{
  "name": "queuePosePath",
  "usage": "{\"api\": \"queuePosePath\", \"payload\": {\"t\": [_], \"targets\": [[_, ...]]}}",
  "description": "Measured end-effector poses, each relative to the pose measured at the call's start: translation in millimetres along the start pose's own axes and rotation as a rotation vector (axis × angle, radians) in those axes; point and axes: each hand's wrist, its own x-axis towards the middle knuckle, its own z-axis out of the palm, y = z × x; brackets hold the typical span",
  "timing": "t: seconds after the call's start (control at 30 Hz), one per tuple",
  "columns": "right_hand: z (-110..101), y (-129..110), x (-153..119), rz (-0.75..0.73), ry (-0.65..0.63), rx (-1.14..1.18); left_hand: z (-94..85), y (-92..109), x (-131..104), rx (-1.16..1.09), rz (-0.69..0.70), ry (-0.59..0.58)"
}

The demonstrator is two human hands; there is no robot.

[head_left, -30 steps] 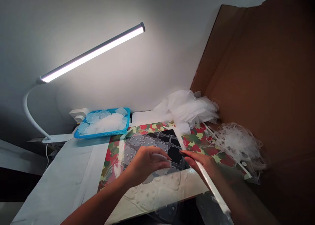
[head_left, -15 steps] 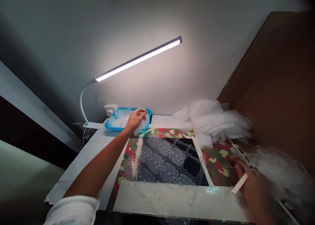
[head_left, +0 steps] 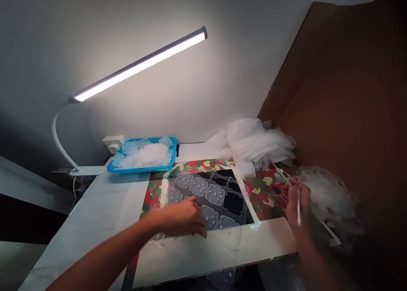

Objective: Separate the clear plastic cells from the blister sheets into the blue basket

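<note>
My left hand [head_left: 186, 218] is over the lower left part of a clear plastic sheet [head_left: 214, 194] with rows of rounded cut-out shapes. Its fingers curl downward, and whatever is between them is hidden. Several shapes at the sheet's upper right show as black openings. At the right edge of the camouflage-patterned mat [head_left: 259, 193], my right hand [head_left: 297, 195] is closed round a thin, pale, stick-like tool [head_left: 299, 208], blurred by motion. A blue tray [head_left: 140, 169] at the back left holds a white heap and several translucent pieces.
A lit bar lamp [head_left: 143, 64] on a bent neck leans over the table. White filmy sheets [head_left: 254, 142] are piled at the back right. Clear plastic scraps [head_left: 327, 193] lie beyond my right hand, against a brown cardboard wall [head_left: 346, 100]. A white socket [head_left: 113, 141] stands behind the tray.
My left hand has come from the blue tray, where a translucent piece was at its fingers, down to the plastic sheet. My right hand has lifted and turned its tool upright. The view has shifted right.
</note>
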Motion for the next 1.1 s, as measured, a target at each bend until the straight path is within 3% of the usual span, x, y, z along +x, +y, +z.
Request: {"api": "queuePosePath", "payload": {"t": [0.03,0.13,0.2,0.3,0.47,0.57,0.9,1.1], "targets": [[11,-10,-2,0.012,-0.067,0.030,21.8,3,1,0.084,0.104,0.004],[44,-40,-17,0.004,-0.503,-0.017,62.6,-8,4,0.297,0.096,0.212],[64,-56,-30,-0.001,-0.740,-0.013,71.3,-25,5,0.326,0.031,0.321],[87,-68,-47,0.020,-0.888,-0.030,71.3,-43,2,0.310,-0.040,0.364],[107,-69,-57,-0.133,-0.939,-0.063,65.7,-45,-5,0.363,-0.061,0.211],[109,-67,-59,-0.149,-0.944,-0.037,62.8,-45,-7,0.358,-0.053,0.142],[112,-70,-64,-0.189,-0.951,-0.174,69.5,-48,-6,0.374,-0.075,0.149],[116,-85,-67,-0.309,-0.954,-0.263,72.1,-53,-9,0.360,-0.020,0.162]]}}
